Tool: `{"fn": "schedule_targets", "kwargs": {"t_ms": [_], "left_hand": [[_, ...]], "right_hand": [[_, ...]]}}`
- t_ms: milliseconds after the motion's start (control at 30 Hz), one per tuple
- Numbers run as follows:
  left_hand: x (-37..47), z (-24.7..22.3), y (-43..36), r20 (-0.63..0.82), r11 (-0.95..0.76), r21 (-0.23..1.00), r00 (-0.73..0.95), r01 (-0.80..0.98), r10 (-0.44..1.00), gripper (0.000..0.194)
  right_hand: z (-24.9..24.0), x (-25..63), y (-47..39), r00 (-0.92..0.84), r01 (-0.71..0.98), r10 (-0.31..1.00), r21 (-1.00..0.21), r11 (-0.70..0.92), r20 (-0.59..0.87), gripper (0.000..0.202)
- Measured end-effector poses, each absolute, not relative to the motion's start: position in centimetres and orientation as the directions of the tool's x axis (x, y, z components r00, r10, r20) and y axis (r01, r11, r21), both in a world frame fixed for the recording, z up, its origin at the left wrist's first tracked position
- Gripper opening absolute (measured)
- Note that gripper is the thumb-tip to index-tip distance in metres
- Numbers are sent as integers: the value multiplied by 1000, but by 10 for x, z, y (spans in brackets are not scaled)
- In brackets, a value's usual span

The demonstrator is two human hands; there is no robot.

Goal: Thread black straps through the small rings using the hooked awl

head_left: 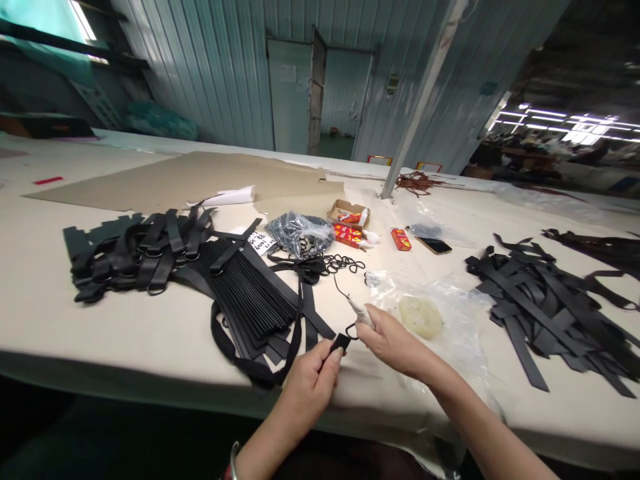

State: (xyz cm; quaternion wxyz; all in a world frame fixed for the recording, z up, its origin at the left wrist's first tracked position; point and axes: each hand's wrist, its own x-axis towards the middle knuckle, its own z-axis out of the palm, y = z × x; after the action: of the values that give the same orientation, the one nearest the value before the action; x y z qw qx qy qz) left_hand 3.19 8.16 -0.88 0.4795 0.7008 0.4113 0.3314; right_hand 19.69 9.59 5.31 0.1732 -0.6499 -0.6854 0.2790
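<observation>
My left hand is closed on the end of a black strap, pinched between thumb and fingers near the table's front edge. A dark metal ring shows at the strap's end, between my two hands. My right hand is wrapped round a tool with a whitish wrapped handle; a thin, dark, curved tip points away from me. Its exact kind is unclear. Just left of my hands lies a stack of flat black straps, with a black webbing loop around its near side.
Black straps with rings are heaped at the left, and more black straps at the right. A yellowish wax-like block rests on clear plastic. Behind are loose rings, a cardboard box, a phone and a post.
</observation>
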Motion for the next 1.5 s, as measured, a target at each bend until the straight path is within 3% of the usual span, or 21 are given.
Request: {"fn": "schedule_targets", "kwargs": {"t_ms": [233,433,567,700,1067,1133,1367,1500], "left_hand": [[37,2,75,170,-406,845,544,349,822,23],[46,0,70,178,-439,821,567,365,804,24],[50,0,69,176,-391,870,549,302,817,26],[51,1,70,147,-313,918,524,243,839,26],[53,3,76,118,-260,942,512,214,851,23],[52,6,75,125,-285,931,532,230,837,23],[47,-1,79,137,-276,938,509,208,850,23],[42,-7,82,137,-265,945,505,191,852,25]], "right_hand": [[60,200,67,-211,660,947,-750,-45,-242,15],[47,190,52,-104,761,994,-645,68,-17,14],[37,185,46,41,652,999,-758,-25,2,14],[32,187,42,93,559,993,-829,5,69,17],[17,193,41,93,680,967,-724,113,238,13],[18,194,43,54,734,957,-660,156,286,7],[17,188,44,-121,838,843,-401,369,524,19],[19,182,43,-144,804,823,-420,421,549,18]]}}
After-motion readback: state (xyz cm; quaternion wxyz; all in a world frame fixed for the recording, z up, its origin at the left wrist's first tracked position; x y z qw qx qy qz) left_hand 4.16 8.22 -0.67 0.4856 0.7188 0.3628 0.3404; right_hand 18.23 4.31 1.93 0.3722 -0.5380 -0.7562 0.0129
